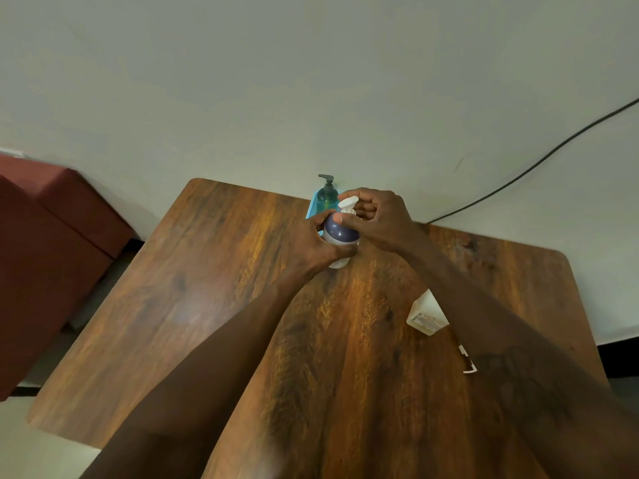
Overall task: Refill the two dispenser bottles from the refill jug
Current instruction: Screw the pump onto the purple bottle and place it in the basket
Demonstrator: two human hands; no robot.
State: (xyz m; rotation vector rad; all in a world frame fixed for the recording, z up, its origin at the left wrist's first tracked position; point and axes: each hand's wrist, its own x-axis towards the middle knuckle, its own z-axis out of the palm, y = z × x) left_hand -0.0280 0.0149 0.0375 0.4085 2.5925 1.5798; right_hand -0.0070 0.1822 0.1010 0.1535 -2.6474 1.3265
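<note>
Dispenser bottle (pixel 337 232), frame centre, clasped by left hand (pixel 312 246), pump head (pixel 347 203) pinched in right hand (pixel 380 216), apparently unopened; second bottle (pixel 327 196), refill jug (pixel 426 313) lower right untouched.

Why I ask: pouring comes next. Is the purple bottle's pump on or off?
On: the white pump sits atop the purple bottle, right hand gripping it. Whether loosened: cannot tell.

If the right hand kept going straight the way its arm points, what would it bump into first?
Probably the green bottle on the blue tray, just beyond the pump the right hand grips; depth is unclear.
</note>
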